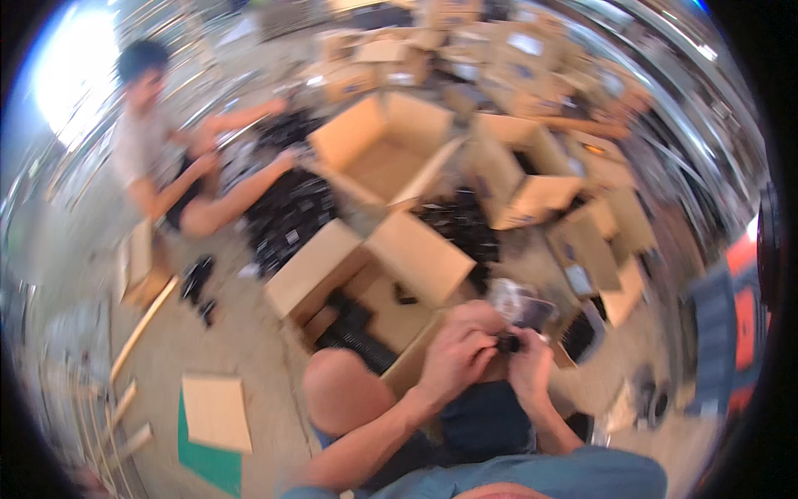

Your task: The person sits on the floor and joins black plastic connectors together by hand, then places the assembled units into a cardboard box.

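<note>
On the floor (258, 337), boxes (420, 258) stand beyond fingers (480, 342) holding a black part (507, 342).

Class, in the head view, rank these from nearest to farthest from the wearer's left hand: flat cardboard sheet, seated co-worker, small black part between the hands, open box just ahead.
1. Small black part: at the left hand.
2. Open box: ahead, slightly left.
3. Flat cardboard sheet: on the floor, left.
4. Seated co-worker: upper left.
</note>
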A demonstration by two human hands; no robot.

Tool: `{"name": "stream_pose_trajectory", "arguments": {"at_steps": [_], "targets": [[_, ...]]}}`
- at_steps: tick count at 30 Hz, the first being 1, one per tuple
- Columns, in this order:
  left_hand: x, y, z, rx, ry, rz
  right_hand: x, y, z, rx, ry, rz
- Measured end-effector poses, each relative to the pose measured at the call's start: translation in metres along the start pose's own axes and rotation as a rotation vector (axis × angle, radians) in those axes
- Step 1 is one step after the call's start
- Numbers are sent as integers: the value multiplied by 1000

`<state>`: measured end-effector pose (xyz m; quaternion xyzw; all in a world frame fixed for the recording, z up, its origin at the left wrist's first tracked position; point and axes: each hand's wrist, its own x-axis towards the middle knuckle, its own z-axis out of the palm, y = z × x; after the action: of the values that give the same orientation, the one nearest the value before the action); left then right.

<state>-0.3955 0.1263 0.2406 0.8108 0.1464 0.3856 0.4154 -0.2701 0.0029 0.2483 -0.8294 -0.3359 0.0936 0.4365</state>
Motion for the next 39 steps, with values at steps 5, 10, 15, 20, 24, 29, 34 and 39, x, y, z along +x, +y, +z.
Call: {"name": "stream_pose_trajectory", "arguments": {"at_steps": [5, 10, 15, 20, 24, 29, 34, 39], "targets": [[11, 10, -5, 36, 9, -10, 14, -3, 0, -48, -27, -37], [6, 12, 4, 39, -14, -1, 0, -26, -35, 622, -327, 364], [8, 11, 3, 18, -13, -3, -7, -30, -32, 551, -270, 373], [10, -3, -5, 34, -3, 34, -2, -28, -6, 394, -165, 346], [13, 5, -3, 40, -43, 4, -3, -17, -3, 143, -65, 238], [6, 4, -1, 14, -84, -11, 3, 6, 7, -73, 18, 100], [7, 10, 0, 36, -40, -21, 0, -22, -18, 516, -238, 251], [5, 16, 10, 10, -57, 8, -11, -6, -31, 619, -264, 316]]}}
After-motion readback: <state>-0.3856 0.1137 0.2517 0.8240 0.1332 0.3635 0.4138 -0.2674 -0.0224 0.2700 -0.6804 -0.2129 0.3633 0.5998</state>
